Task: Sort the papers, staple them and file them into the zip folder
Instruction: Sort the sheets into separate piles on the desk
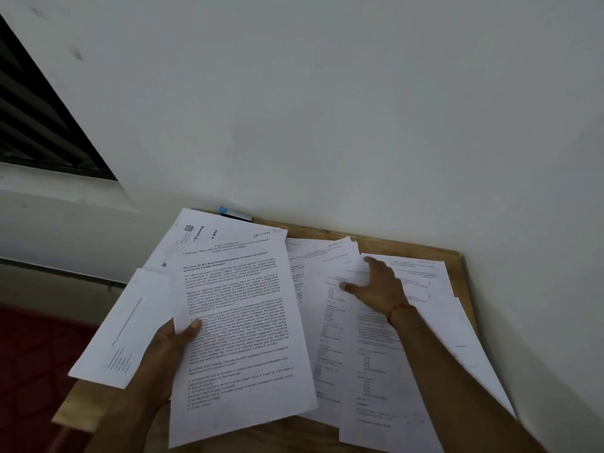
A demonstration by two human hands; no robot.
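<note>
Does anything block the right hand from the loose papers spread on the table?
Nothing visible does. The right hand lies directly on the spread papers on the table. The left hand holds its sheet off to the left, clear of that reach.

- The front sheet (242, 338) carries handwritten "SECTION - 1" at its 1 o'clock corner.
- Near 12 o'clock on the same sheet, a bold printed heading reads "Directions (Q1-Q7): Read the following passage and answer the questions based on the available information". The body text below is too small to read surely.
- The back sheet (225, 227), peeking out toward 11 o'clock, shows a square code, "Training" and "XIV", printed sideways.
- A spread sheet (327, 256) toward 2 o'clock bears a blurred handwritten word, seemingly "SECTION".
</note>
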